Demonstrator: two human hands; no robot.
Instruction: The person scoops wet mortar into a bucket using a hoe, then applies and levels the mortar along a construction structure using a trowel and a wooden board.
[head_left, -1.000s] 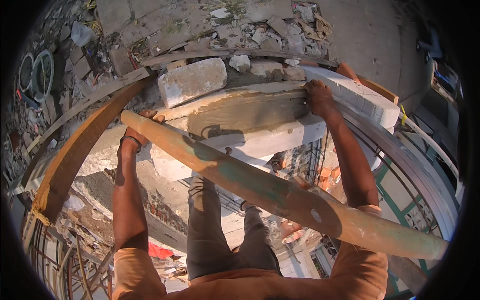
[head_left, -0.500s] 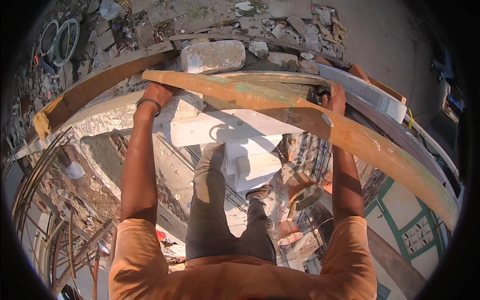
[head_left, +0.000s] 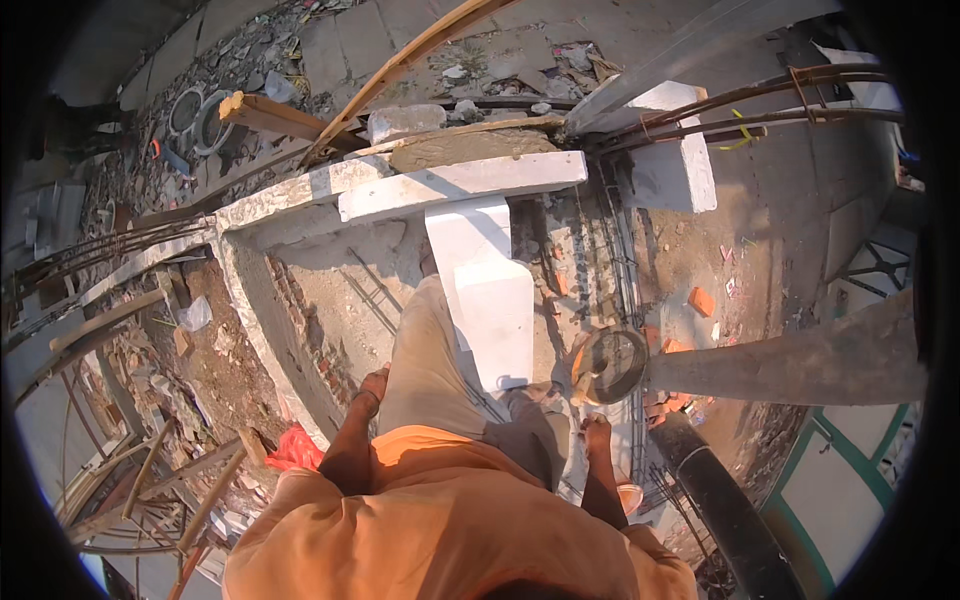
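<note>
My left hand [head_left: 374, 384] hangs beside my left thigh, its fingers loosely apart with nothing seen in them. On the other side, my right hand [head_left: 596, 432] is low by my right leg, fingers curled in and no object visible. Just ahead of it sits a round hollow vessel [head_left: 646, 362], orange-brown on the outside. White blocks [head_left: 495, 325] stand in front of my legs. Beyond them a long white slab [head_left: 462, 186] lies across the wall top. A long brown timber [head_left: 405, 75] slants up from the wall, near a shorter timber with a broken end [head_left: 275, 117].
A large grey-brown beam [head_left: 800, 352] and a black pipe [head_left: 725, 505] are at the right. Steel rods [head_left: 760, 105] stick out at the upper right, near a white block [head_left: 690, 165]. Rubble and wooden poles [head_left: 205, 500] lie at the left. A red plastic bag [head_left: 295, 448] is near my left arm.
Both hands have come back from the timber at the wall top to beside my legs. The long timber, which crossed over my right arm, now slants away at the far side. The view has shifted.
</note>
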